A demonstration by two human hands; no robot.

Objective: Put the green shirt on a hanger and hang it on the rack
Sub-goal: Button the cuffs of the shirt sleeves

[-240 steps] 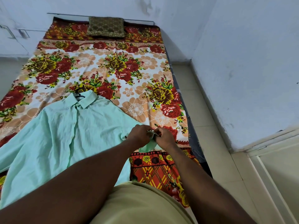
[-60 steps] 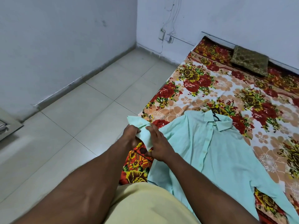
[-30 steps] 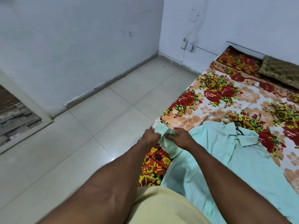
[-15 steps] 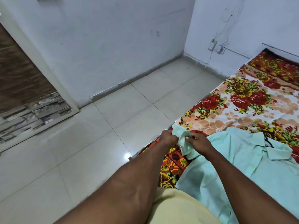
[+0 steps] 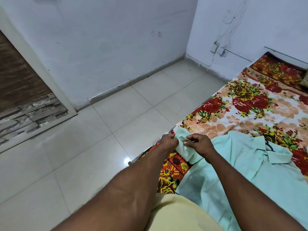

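Observation:
The pale green shirt (image 5: 260, 174) lies flat, front up, on the flowered bed (image 5: 246, 104) at the right. A black hanger hook (image 5: 268, 144) pokes out at its collar. One sleeve reaches to the bed's near left edge. My left hand (image 5: 168, 142) and my right hand (image 5: 198, 144) both pinch the cuff (image 5: 180, 139) of that sleeve, close together, just over the bed's edge. No rack is in view.
Pale tiled floor (image 5: 100, 139) fills the left and middle. White walls meet in a corner at the back, with a socket and wires (image 5: 216, 47) above the bed's head. A doorway with a stone-pattern step (image 5: 25, 112) stands at the left.
My view has swung left, bringing the doorway into sight and pushing the bed to the right. Both hands have stayed on the sleeve cuff, fingers shifting slightly.

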